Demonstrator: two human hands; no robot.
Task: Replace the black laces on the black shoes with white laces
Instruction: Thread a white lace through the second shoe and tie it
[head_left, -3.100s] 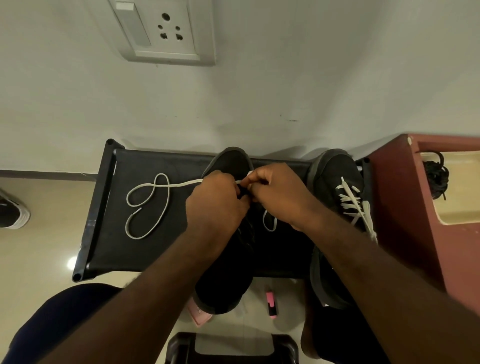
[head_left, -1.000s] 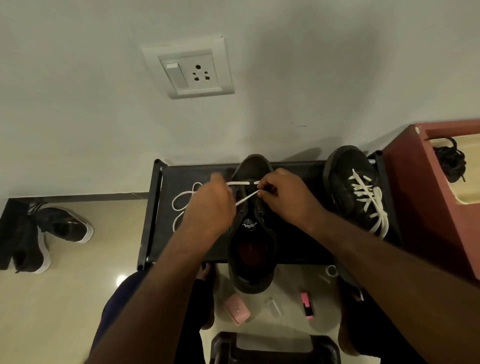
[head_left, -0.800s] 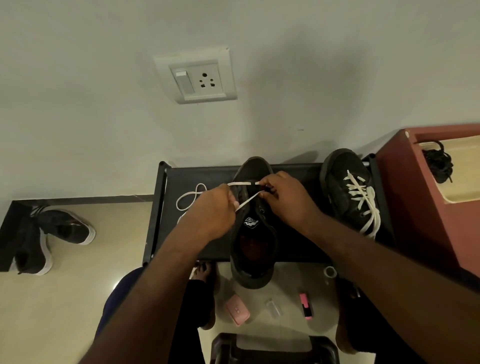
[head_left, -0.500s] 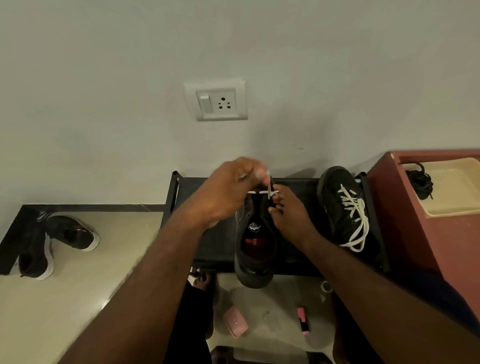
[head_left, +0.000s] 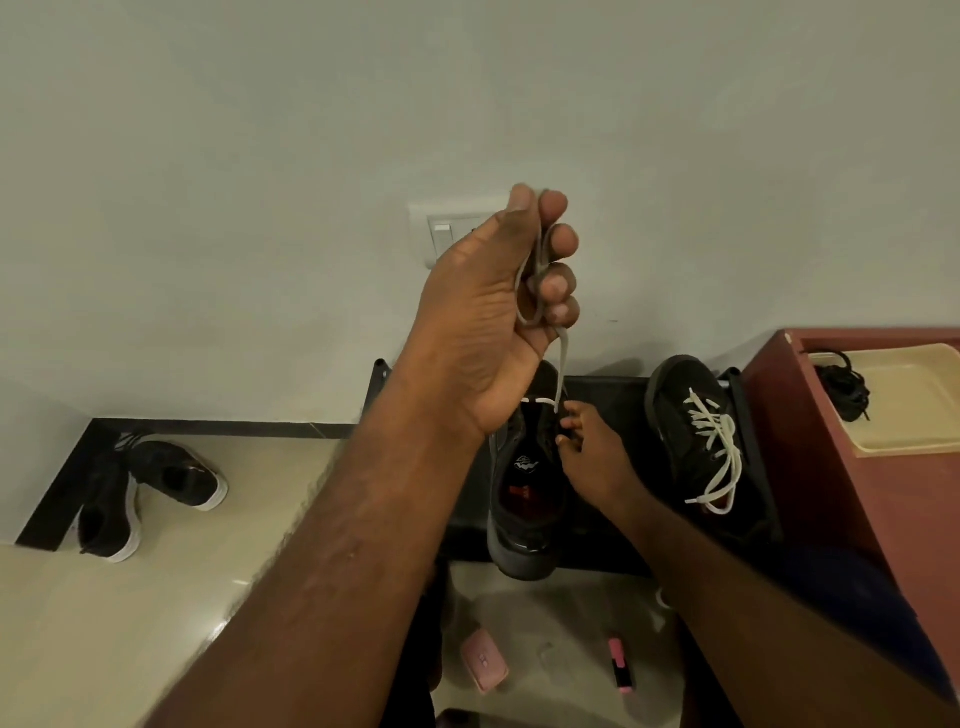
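A raised left hand grips a white lace that runs taut down to a black shoe overhanging the rack's front edge; the right hand pinches its eyelet flap.

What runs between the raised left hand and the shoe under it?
A taut white lace, from the left hand down to the shoe; head view.

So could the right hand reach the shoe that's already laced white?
Probably yes: the right hand holds the middle shoe, and the laced shoe sits just beside it with nothing between.
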